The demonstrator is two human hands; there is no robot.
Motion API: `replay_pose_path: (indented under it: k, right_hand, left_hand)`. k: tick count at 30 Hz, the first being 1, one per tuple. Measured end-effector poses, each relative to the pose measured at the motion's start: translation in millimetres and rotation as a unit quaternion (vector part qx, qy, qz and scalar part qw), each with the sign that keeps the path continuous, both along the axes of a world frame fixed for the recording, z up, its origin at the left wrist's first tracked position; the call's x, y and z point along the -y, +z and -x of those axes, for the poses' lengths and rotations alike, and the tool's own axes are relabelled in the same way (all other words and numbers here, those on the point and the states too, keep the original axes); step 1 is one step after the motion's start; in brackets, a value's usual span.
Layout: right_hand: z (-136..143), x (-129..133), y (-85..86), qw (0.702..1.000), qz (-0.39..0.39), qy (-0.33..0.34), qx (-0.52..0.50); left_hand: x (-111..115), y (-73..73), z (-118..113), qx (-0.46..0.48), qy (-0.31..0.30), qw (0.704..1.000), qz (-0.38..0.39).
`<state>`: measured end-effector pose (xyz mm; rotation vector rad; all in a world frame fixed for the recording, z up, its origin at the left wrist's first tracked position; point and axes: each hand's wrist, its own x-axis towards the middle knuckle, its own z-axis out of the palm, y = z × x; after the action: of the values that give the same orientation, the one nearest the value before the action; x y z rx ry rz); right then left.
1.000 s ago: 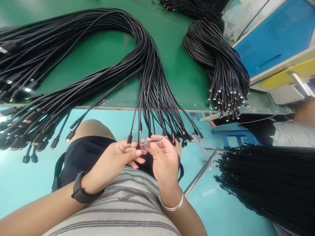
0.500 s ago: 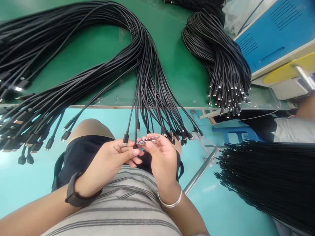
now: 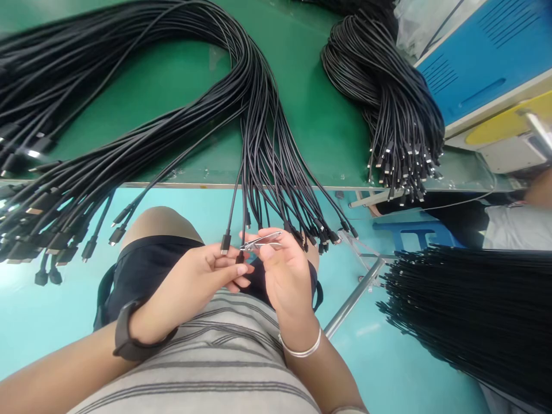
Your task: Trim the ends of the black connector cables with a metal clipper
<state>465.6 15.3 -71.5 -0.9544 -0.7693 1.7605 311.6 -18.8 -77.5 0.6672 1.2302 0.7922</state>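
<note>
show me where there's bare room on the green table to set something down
Most room on the green table is between the curved cables and the coiled cables. A smaller bare patch sits inside the curve. Crowded: the front edge where cables hang over, and between left hand and right hand, around the metal tool.

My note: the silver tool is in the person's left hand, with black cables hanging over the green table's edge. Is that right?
Not quite: the head view shows the silver tool in the right hand, not the left hand, which holds a black cable end. Black cables do hang off the green table.
</note>
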Motion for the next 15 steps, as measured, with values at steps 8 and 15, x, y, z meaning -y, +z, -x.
replay_pose_path:
  k: [8, 15]
  right_hand:
    - [-17, -16, 14.2, 0.979, -0.104, 0.046, 0.169]
    - [-49, -32, 28.3, 0.831, -0.219, -0.139, 0.492]
  left_hand:
    - [-7, 3.6, 10, -0.007, 0.024, 0.999, -0.044]
    - [-15, 8.1, 11, 0.055, 0.023, 0.998, -0.017]
